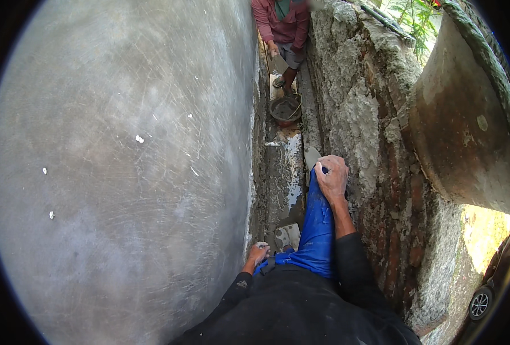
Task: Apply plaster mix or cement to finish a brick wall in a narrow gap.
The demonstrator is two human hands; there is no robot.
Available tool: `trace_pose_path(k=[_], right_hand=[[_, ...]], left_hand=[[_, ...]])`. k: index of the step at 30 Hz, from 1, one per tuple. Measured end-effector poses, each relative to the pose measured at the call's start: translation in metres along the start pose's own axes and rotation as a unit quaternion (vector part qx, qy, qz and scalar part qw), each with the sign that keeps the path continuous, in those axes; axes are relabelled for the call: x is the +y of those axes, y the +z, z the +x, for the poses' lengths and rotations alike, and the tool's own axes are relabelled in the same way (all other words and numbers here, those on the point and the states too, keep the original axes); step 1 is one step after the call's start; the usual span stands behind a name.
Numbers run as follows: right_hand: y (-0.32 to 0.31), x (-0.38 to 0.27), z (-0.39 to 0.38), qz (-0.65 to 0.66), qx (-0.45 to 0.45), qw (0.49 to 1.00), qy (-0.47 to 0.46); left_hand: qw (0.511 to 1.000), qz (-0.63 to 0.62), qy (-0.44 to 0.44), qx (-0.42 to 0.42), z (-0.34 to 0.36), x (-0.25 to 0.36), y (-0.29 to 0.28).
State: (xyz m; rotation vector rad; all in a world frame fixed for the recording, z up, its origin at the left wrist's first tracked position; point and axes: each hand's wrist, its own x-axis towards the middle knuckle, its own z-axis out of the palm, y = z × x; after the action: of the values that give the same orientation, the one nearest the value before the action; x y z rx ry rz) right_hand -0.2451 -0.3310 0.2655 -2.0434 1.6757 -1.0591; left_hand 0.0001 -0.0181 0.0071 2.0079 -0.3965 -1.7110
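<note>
Gripped a trowel [311, 156] in the right hand [334, 175] between two and three o'clock of centre, with fingers closed on the handle and the pale blade pointing toward eleven. Overlapped there the far end of the blue trousers [317, 236]. Placed the left hand [259, 252] at six o'clock, fingers curled, beside the trousers and near the smooth grey wall [134, 190]; could not tell its grip or any contents. Showed that wall broadly at nine o'clock, and a rough brick-and-mortar wall [376, 149] at three. Included at one o'clock a round tub [286, 119] of grey mix in the narrow passage; beyond it, toward twelve, a co-worker [284, 26] in a reddish jacket, with a flat-bladed tool [278, 63] in one hand.
</note>
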Motion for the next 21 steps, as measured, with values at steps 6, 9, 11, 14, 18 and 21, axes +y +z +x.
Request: trace_pose_path(k=[6, 9, 11, 14, 18, 21], right_hand=[[0.0021, 0.0013, -0.0019, 0.005, 0.016, 1.0, -0.003], [0.0026, 0.0008, -0.0022, 0.011, 0.02, 1.0, 0.0], [0.0025, -0.0007, -0.002, 0.016, 0.021, 1.0, -0.001], [0.0023, 0.002, -0.0028, 0.016, 0.022, 1.0, -0.001], [0.003, -0.0013, -0.003, 0.021, 0.024, 0.999, -0.006], [0.0023, -0.0021, -0.0033, 0.013, 0.024, 1.0, -0.001]], left_hand=[[1.0, 0.0, 0.018, -0.003, -0.0035, 0.0036, 0.0014], [1.0, -0.005, 0.013, -0.005, -0.0029, 0.0007, 0.0008], [1.0, -0.015, 0.018, -0.007, -0.0008, -0.0027, -0.0003], [1.0, -0.014, 0.019, -0.012, -0.0004, -0.0024, 0.0015], [1.0, -0.006, 0.021, -0.01, 0.0, -0.0036, 0.0001], [1.0, -0.007, 0.017, -0.009, -0.0024, -0.0012, 0.0015]])
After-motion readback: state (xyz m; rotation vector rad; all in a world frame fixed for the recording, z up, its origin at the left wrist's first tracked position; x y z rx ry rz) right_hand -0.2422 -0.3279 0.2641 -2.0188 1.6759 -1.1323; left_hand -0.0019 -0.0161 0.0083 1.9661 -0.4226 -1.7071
